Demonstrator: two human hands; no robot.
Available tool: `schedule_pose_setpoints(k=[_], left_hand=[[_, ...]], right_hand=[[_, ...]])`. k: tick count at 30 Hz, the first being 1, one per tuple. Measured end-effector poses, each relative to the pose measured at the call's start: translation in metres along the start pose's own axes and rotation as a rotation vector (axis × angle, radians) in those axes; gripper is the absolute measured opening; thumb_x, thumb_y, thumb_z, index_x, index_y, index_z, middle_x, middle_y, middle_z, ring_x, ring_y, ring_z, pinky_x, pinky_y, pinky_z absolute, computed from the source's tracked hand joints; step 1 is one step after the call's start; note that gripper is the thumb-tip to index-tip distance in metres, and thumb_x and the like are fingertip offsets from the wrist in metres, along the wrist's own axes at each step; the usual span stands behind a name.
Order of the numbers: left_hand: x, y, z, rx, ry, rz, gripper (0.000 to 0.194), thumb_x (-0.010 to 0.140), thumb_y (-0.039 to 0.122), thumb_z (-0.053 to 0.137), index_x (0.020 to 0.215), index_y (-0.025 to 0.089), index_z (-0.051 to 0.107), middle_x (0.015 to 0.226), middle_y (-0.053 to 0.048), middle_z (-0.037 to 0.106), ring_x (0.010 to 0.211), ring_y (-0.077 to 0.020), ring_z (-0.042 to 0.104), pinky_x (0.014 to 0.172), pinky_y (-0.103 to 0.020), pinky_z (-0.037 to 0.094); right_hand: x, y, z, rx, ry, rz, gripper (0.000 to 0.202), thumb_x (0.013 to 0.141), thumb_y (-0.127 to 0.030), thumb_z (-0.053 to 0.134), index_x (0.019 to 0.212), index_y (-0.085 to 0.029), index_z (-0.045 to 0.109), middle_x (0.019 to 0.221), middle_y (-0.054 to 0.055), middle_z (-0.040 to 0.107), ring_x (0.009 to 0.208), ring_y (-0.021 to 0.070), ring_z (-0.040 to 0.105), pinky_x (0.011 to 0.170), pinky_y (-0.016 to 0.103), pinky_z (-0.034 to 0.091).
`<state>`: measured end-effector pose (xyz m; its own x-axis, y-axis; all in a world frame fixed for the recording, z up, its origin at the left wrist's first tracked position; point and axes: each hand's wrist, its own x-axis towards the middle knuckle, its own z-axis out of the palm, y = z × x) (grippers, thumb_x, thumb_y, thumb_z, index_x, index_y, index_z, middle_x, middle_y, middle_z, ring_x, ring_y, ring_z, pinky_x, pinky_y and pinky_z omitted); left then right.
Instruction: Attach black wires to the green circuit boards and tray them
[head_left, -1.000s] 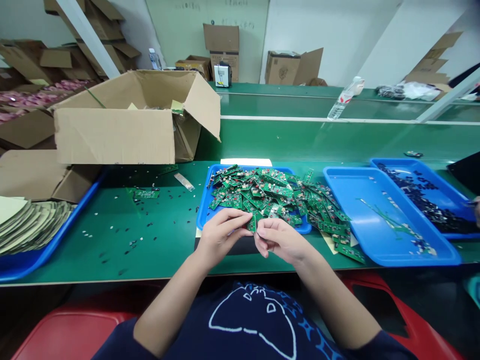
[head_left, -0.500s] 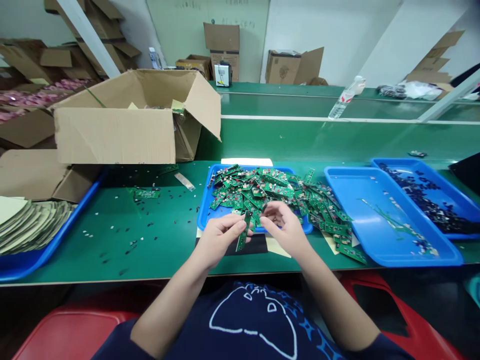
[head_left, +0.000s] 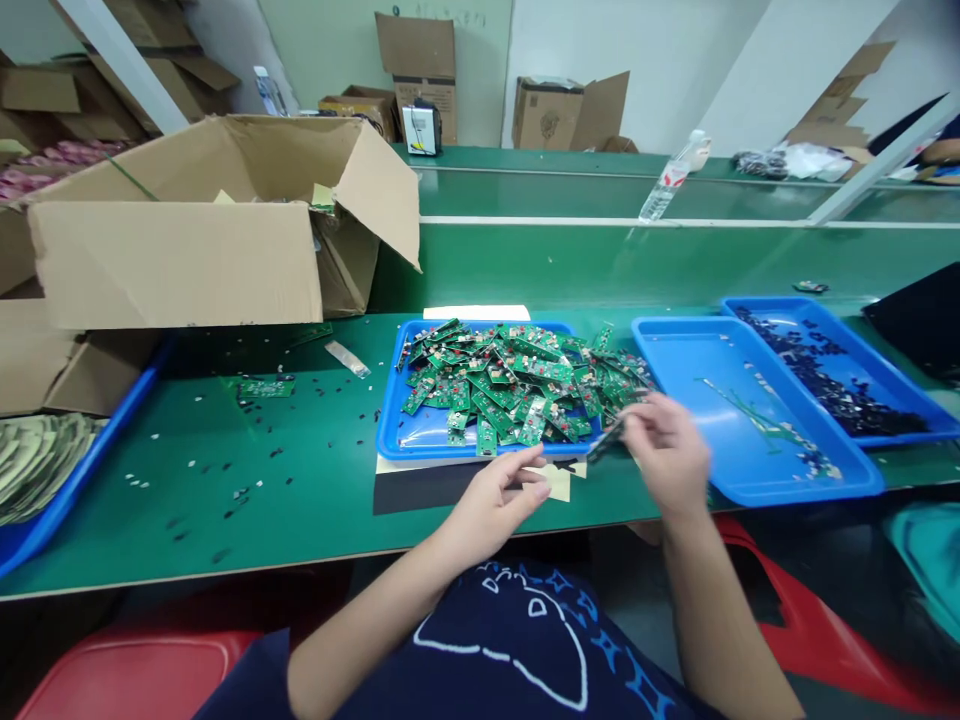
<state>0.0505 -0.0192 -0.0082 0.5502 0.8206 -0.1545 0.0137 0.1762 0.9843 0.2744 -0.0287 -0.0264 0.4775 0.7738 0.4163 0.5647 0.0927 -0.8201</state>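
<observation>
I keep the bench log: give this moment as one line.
left hand: seemingly empty, by near rim of blue tray | right hand: at thin dark strip, hold unclear | circuit boards: heaped in and beside tray

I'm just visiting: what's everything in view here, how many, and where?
Workbench: one, green, centre
Plastic trays: four, blue, along workbench
Circuit boards: many, green, mostly in and beside central tray
Small parts: many, black, rightmost tray
Stacked sheets: many, pale yellow, leftmost tray
Cardboard boxes: several, brown, left and back
Bottles: two, clear, back
Device: one, white-and-black, back
Seats: two, red, near side
Left hand: one, bare, before central tray
Right hand: one, bare, right of central tray
</observation>
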Motion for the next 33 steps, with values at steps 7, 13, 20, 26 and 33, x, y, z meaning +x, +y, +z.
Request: schedule_pose_setpoints(k=[7,13,20,26,33], left_hand=[[-0.005,-0.017,-0.01,0.743,-0.029,0.298,0.024,0.086,0.024,0.05,0.108,0.019,0.059,0.104,-0.009,0.06,0.101,-0.0214,0.056,0.09,-0.038,0.048],[-0.004,-0.027,-0.005,0.987,-0.02,0.423,0.025,0.084,0.02,0.052,0.109,0.017,0.057,0.106,-0.01,0.059,0.102,-0.0234,0.056,0.086,-0.039,0.051],[-0.002,-0.024,-0.006,1.048,-0.018,0.479,0.023,0.085,0.02,0.051,0.107,0.017,0.057,0.103,-0.009,0.06,0.098,-0.0228,0.057,0.083,-0.038,0.052],[0.001,-0.021,-0.001,1.144,0.009,0.493,0.022,0.087,0.019,0.047,0.105,0.013,0.057,0.093,-0.009,0.059,0.086,-0.0211,0.056,0.076,-0.035,0.052],[0.016,-0.033,0.025,1.423,-0.04,0.41,0.036,0.087,0.013,0.041,0.122,0.008,0.049,0.091,-0.012,0.058,0.084,-0.0235,0.055,0.069,-0.036,0.05]], right_hand=[[0.035,0.094,-0.084,-0.406,0.278,0.37,0.052,0.067,-0.025,0.051,0.118,-0.011,0.049,0.075,0.004,0.061,0.058,0.0182,0.061,0.071,0.04,0.052],[0.016,0.09,-0.078,-0.485,0.259,0.32,0.062,0.065,-0.029,0.055,0.123,-0.009,0.047,0.111,0.019,0.055,0.087,0.027,0.062,0.075,0.042,0.052],[0.005,0.054,-0.056,-0.576,0.344,0.058,0.05,0.07,-0.03,0.052,0.114,-0.007,0.055,0.104,0.019,0.057,0.088,0.0271,0.059,0.083,0.046,0.047],[-0.045,-0.001,-0.02,0.006,-0.088,0.258,0.03,0.077,-0.036,0.055,0.096,-0.014,0.064,0.071,0.005,0.063,0.054,0.0145,0.056,0.053,0.03,0.05],[-0.077,-0.012,0.02,0.106,-0.539,0.451,0.049,0.079,-0.033,0.047,0.121,-0.008,0.052,0.056,-0.004,0.051,0.04,0.0094,0.044,0.039,0.022,0.04]])
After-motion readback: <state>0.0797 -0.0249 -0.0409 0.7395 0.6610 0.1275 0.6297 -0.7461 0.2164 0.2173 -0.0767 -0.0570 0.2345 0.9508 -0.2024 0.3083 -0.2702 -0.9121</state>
